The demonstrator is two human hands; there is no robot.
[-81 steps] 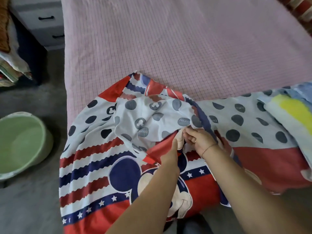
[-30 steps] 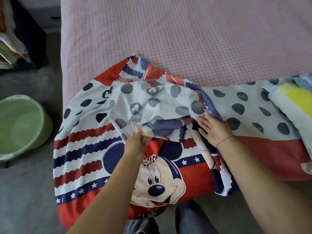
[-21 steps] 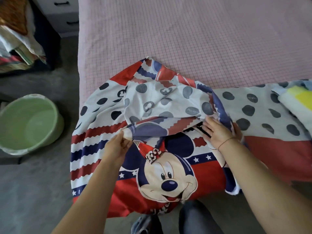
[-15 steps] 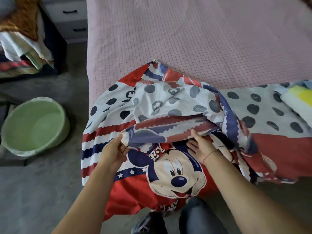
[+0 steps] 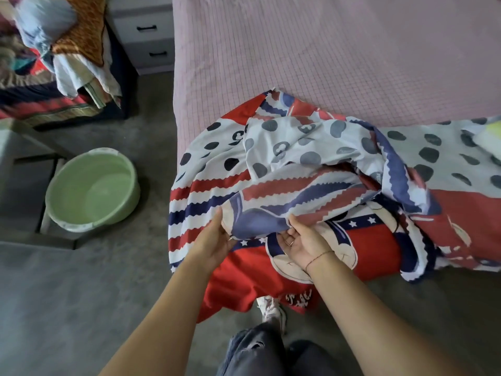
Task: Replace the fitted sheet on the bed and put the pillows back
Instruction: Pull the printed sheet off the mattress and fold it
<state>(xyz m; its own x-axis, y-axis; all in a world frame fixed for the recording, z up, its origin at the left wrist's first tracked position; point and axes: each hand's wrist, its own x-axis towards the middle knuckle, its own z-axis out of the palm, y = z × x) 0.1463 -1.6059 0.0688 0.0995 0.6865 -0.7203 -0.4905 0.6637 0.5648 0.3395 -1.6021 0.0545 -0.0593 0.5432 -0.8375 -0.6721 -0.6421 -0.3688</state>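
Note:
A cartoon-print sheet (image 5: 311,158) in red, white and blue with grey dots lies bunched over the near corner of the bed and hangs to the floor. The mattress (image 5: 339,58) wears a pink checked cover. My left hand (image 5: 214,240) pinches a folded edge of the sheet at its left end. My right hand (image 5: 303,242) grips the same edge a little to the right, fingers curled under the fabric. Part of a pale pillow (image 5: 488,137) with a yellow patch shows at the right edge, on top of the sheet.
A green plastic basin (image 5: 92,188) stands on the grey floor left of the bed. A grey drawer unit (image 5: 146,36) sits by the bed's far left side. Piled cloth (image 5: 67,47) covers furniture at top left. My legs and a shoe (image 5: 271,310) are below the hanging sheet.
Both hands have drawn the sheet's striped folded edge toward me and down over the cartoon face. My right hand slid left, closer to my left hand. The view shifted right.

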